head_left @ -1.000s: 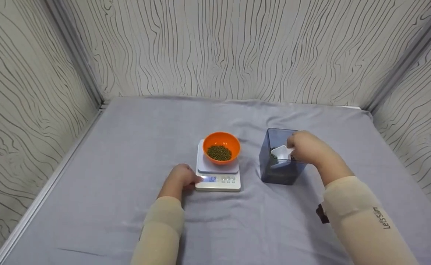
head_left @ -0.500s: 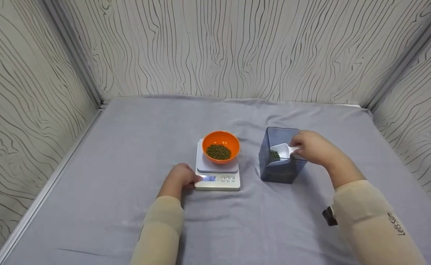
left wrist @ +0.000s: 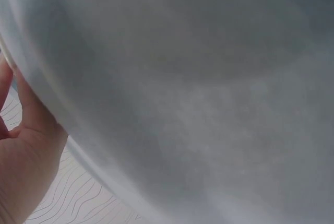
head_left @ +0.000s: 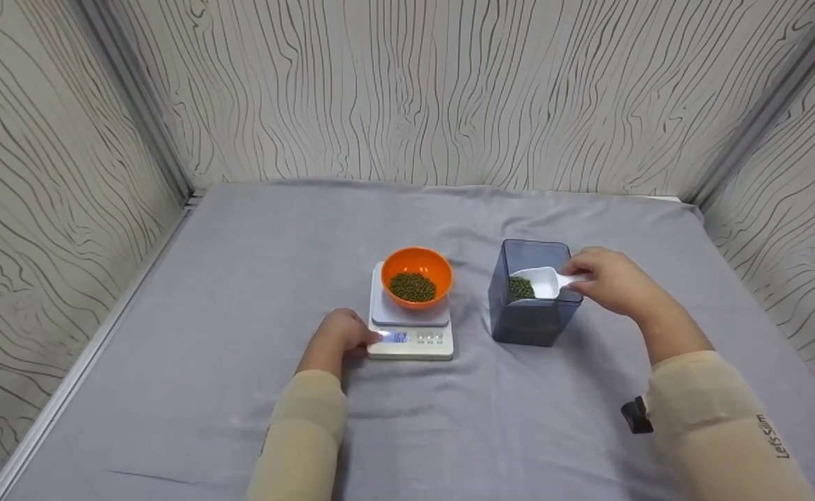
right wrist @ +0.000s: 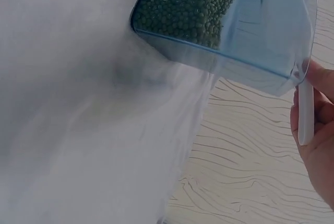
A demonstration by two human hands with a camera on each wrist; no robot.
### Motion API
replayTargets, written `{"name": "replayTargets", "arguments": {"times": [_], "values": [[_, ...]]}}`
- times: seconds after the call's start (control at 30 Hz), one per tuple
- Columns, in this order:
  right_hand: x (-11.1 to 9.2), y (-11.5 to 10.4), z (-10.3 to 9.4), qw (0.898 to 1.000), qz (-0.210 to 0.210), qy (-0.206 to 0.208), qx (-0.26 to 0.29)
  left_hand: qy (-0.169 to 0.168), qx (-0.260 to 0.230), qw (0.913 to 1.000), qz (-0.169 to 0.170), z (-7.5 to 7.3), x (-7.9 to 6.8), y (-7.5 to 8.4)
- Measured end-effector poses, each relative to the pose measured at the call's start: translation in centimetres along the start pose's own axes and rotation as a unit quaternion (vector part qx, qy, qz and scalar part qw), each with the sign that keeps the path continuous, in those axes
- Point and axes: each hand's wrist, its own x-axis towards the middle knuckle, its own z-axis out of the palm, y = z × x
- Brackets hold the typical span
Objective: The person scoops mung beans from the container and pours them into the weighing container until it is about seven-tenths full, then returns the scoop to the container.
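On the lit display (head_left: 396,338) of the scale (head_left: 407,353), what seems to be 162 is shown, though the digits are small and a decimal point cannot be ruled out; under the three buttons (head_left: 429,337) beside it, tiny labels are printed that cannot be made out. Along the right sleeve (head_left: 731,424), "Let'sSlim" is printed in dark letters. At the outer edge of the left sleeve (head_left: 303,431), a dark marking is only partly shown.
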Motion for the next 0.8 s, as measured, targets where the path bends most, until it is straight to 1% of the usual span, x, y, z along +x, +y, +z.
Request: {"name": "replayTargets", "arguments": {"times": [0.2, 0.53, 0.7, 0.8], "values": [[-0.7, 0.6, -0.2, 0.999, 0.034, 0.009, 0.019, -0.002, 0.007, 1.0, 0.001, 0.0, 0.0, 0.0], [-1.7, 1.9, 0.0, 0.996, 0.068, 0.025, 0.055, 0.0, 0.009, 1.0, -0.003, 0.0, 0.0, 0.1], [-2.2, 2.7, 0.4, 0.991, 0.094, 0.033, 0.088, 0.001, 0.004, 0.9999, -0.01, 0.0, 0.1, 0.1], [-2.5, 3.0, 0.8, 0.986, 0.116, 0.037, 0.117, 0.001, 0.006, 1.0, -0.006, 0.0, 0.1, 0.0]]}}
